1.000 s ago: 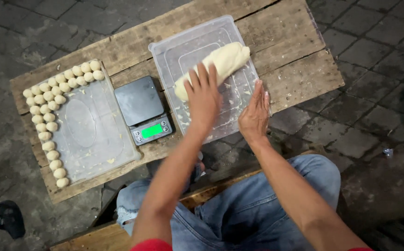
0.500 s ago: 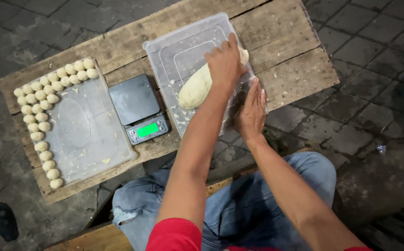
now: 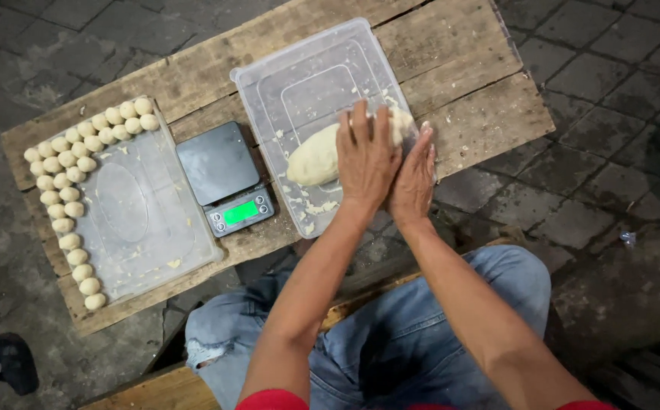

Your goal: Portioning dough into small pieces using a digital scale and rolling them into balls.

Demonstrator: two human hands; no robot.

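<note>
head view: the left hand [image 3: 366, 159] lies flat, fingers spread, palm down on a long pale dough log [image 3: 322, 156], gripping nothing, just pressing. the right hand [image 3: 415, 173] stands open on its edge just beside it, fingers together, against the log's right end and the side of the clear plastic lid [image 3: 307, 68] that serves as a work surface. the log lies slantwise across the lid's near right part, with scraps of dough stuck around it. the lid sits on a rough wooden table [image 3: 467, 61]; its near corner looks to reach the table's front edge. a small black scale [image 3: 225, 176] with a lit green display stands just left of it, and further left a clear tray [image 3: 148, 228] carries small dough balls [image 3: 60, 199] lined along two of its sides

judging the risks: the lid is light and loose on the planks, so a hard push toward the body could slide it off the front edge. uneven pressure could thin the log until it tears. stuck scraps may drag on the surface and roughen the dough. a wide sweep left could knock the scale
</note>
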